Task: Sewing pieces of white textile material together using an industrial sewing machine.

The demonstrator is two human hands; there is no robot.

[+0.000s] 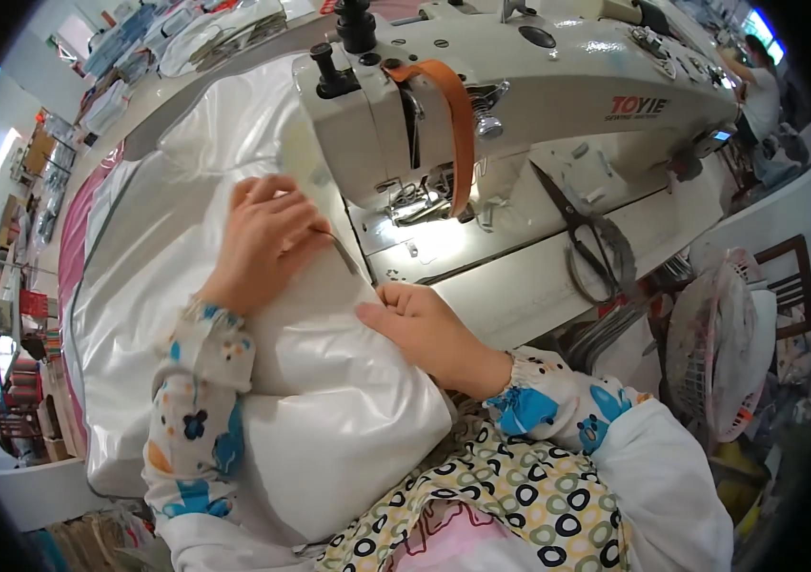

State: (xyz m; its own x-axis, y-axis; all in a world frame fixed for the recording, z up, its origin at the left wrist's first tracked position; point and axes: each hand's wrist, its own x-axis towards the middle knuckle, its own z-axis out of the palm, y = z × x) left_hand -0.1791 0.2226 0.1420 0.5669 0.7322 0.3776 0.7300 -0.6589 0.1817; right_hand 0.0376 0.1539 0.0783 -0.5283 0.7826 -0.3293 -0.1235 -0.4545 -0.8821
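Observation:
A large sheet of glossy white material (329, 424) spreads over the machine bed and down over my lap. Its right edge runs up beside the presser foot (415, 202) of a white sewing machine (520, 91). My left hand (270, 243) lies on the sheet left of the needle area, its fingers bent and its thumb and forefinger closed at the edge. Lower down, the same edge is pinched between the thumb and fingers of my right hand (429, 334). An orange strap (460, 133) hangs from the machine head, and a lamp lights the needle plate.
Dark scissors (588, 238) lie on the bed to the right, among small scraps. A pink fan (715, 343) stands at the right, below the table edge. Stacked folded goods (224, 38) sit at the back left. Another person (760, 95) is at the far right.

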